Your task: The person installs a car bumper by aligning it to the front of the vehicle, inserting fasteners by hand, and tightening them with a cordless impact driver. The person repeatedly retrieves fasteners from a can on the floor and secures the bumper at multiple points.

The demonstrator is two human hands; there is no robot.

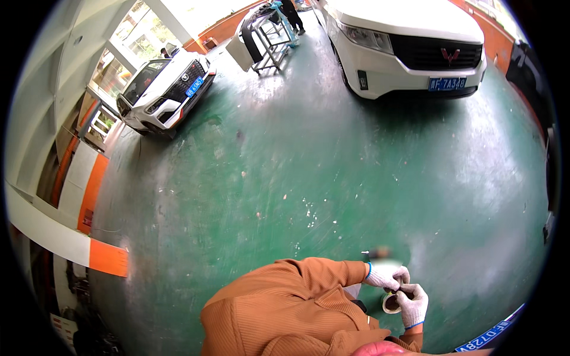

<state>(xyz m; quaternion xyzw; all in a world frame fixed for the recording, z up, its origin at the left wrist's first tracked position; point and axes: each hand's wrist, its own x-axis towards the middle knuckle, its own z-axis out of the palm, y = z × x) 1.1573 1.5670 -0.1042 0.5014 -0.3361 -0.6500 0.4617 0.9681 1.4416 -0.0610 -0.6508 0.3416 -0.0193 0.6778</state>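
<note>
Both my hands wear white knit gloves with blue cuffs and meet low on the right side of the head view. My left hand (387, 276) is closed, its fingertips pinched against those of the other hand; a small dark bit shows between them, too small to name. Just nearer, my right hand (414, 305) curls its thumb and fingers at the rim of a pale ring-shaped roll of tape (391, 310) with a brownish inside. Brown ribbed sleeves cover my arms. Beyond my left hand, a dark tool-like object (375, 254) lies on the floor, partly blurred.
Green, scuffed floor (279, 178) stretches ahead with white specks. A white van (409, 53) stands at the far right, a white car (163, 92) at the far left. Between them is a metal stand (270, 47) with panels, a person behind it. An orange-and-white beam (65, 240) juts in from the left.
</note>
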